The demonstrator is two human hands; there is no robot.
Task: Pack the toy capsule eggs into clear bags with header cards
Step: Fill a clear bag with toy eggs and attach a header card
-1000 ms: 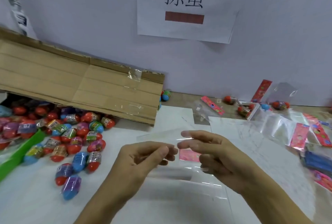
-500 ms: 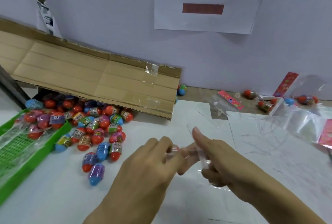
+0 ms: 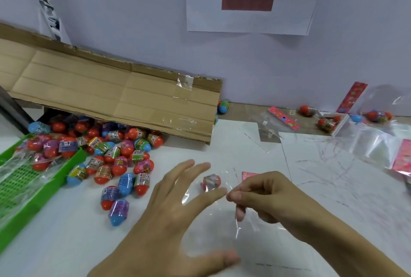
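A: How does the clear bag (image 3: pixel 224 214) lie?

B: I see it on the table (image 3: pixel 66 243), long axis running away from me, pink header card (image 3: pixel 249 175) at the far end, one capsule egg (image 3: pixel 210 183) inside.

A: And since half a second ago?

B: The left hand (image 3: pixel 169 216), then pinching, has spread flat; the right hand (image 3: pixel 264 196) still pinches the bag's edge.

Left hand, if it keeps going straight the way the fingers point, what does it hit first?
Probably the red egg in the clear bag, just past the left hand fingertips. Depth is unclear; the hand may be above it.
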